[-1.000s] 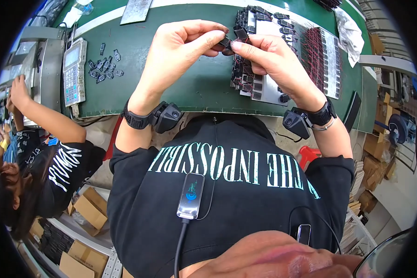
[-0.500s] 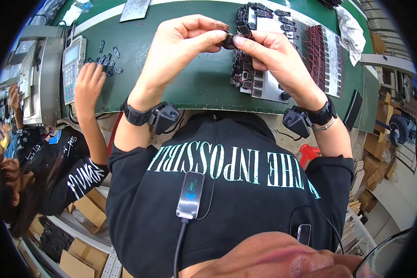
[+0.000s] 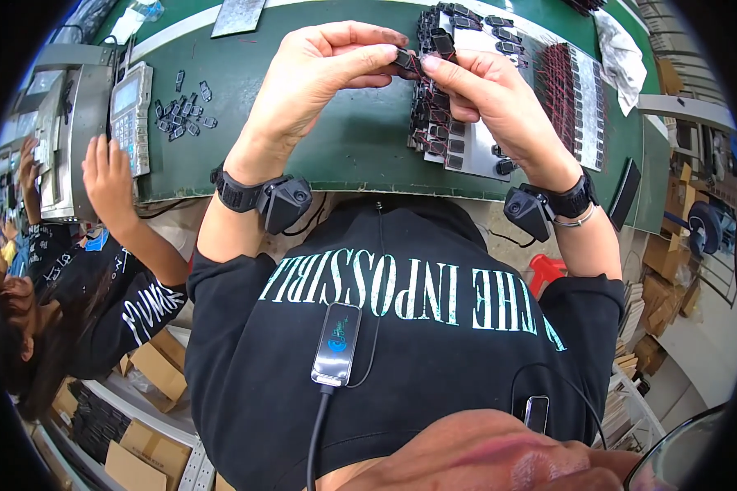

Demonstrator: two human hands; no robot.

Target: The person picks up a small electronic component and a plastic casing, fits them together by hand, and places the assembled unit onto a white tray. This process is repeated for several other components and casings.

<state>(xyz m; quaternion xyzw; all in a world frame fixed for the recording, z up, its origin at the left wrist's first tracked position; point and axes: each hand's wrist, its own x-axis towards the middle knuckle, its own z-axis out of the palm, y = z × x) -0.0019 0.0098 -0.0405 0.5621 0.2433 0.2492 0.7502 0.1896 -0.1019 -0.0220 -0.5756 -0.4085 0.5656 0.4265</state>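
Note:
Both my hands are raised over the far part of the bench, fingertips almost meeting. Between thumb and fingers my left hand (image 3: 323, 74) pinches a small black part (image 3: 405, 60). Closed the same way, my right hand (image 3: 491, 94) grips a small black rectangular part (image 3: 443, 43) with thin red wires, its flat face turned up. The red wires run between the two parts; how they join is hidden by my fingers. Just beneath and beyond my right hand, several similar black parts with red wires (image 3: 457, 147) lie in rows on a pale board.
Right of my hands stands another board (image 3: 585, 110) with black parts and dense red wires. A loose group of black parts (image 3: 184, 114) lies left on the green bench (image 3: 336, 164), beside a keypad device (image 3: 129, 123). A co-worker's hand (image 3: 109, 182) is near it. White cloth (image 3: 618, 61) hangs far right.
My fingertips have drawn slightly apart, showing more of the part in my left hand and the red wires. The co-worker's hand has moved left, away from the loose black parts.

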